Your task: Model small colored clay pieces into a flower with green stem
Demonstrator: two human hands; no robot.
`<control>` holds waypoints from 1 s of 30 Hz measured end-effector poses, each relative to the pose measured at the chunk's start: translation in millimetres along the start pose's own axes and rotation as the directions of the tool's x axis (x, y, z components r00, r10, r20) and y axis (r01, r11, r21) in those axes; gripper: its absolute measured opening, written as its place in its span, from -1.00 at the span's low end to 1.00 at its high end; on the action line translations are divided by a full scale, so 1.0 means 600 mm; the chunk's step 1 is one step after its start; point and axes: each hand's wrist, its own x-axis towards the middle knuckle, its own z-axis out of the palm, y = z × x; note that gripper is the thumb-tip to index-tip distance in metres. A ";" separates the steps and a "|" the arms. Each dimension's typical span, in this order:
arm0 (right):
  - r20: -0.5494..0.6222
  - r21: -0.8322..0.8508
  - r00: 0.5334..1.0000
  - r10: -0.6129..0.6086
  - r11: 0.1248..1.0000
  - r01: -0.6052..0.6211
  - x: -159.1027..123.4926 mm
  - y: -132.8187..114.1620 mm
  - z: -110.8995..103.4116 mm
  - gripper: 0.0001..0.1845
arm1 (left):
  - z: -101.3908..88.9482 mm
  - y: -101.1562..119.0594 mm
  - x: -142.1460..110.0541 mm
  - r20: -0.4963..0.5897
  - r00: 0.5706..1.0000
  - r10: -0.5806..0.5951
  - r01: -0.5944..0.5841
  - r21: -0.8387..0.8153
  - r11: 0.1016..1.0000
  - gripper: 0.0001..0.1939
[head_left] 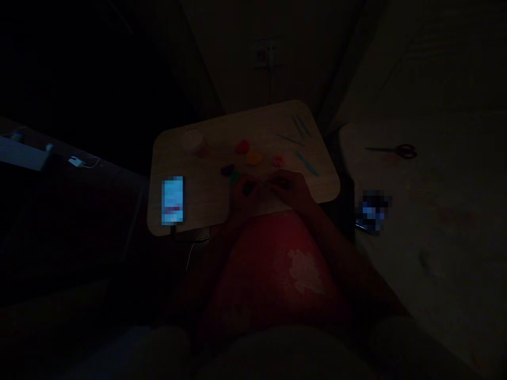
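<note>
The picture is very dark. My left hand (pixel 243 196) and my right hand (pixel 292 189) meet over the near edge of the small table, fingers bent and closed. A tiny green piece of what looks like modelling clay (pixel 266 183) shows between their fingertips. Just beyond my left hand lies a larger green lump (pixel 235 178), with a dark lump (pixel 227 170) beside it. Farther back are a red lump (pixel 242 146), an orange lump (pixel 254 158) and a pinkish-red piece (pixel 278 160) with small dark marks.
A blue knife-like tool (pixel 308 164) and several thin sticks (pixel 301 126) lie on the wooden table (pixel 190 182). A round tub (pixel 194 141) stands at back left, a lit phone (pixel 172 200) near the left edge. Scissors (pixel 396 151) rest on the pale surface at right.
</note>
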 end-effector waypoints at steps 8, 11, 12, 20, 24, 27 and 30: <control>0.001 0.033 1.000 0.005 0.999 -0.005 -0.001 0.004 0.000 -0.66 | 0.001 0.001 -0.002 0.058 0.996 0.066 -0.066 -0.004 0.998 -0.87; 0.007 0.035 1.000 -0.001 0.999 0.000 -0.001 0.008 0.000 -0.68 | 0.001 -0.002 -0.001 0.042 0.996 0.082 -0.081 -0.007 0.997 -0.87; 0.009 0.033 1.000 0.001 0.999 -0.001 -0.001 0.008 0.000 -0.69 | 0.001 -0.002 -0.001 0.041 0.996 0.080 -0.080 -0.001 0.997 -0.86; -0.018 0.000 1.000 -0.005 1.000 0.005 0.000 0.000 0.002 -0.74 | 0.000 -0.001 0.000 0.031 0.994 0.104 -0.104 0.005 0.995 -0.85; -0.040 -0.030 0.999 -0.004 1.000 0.003 -0.001 -0.006 0.002 -0.74 | 0.000 -0.003 0.000 0.027 0.997 0.075 -0.075 0.016 0.997 -0.82; -0.041 -0.023 0.999 -0.017 1.000 0.016 -0.002 -0.007 0.001 -0.74 | 0.000 0.000 0.000 0.031 0.998 0.053 -0.053 -0.005 0.999 -0.76; -0.048 -0.001 0.999 -0.019 1.000 0.019 -0.002 -0.006 0.002 -0.73 | -0.001 0.002 0.000 0.033 0.999 0.034 -0.033 -0.029 0.999 -0.71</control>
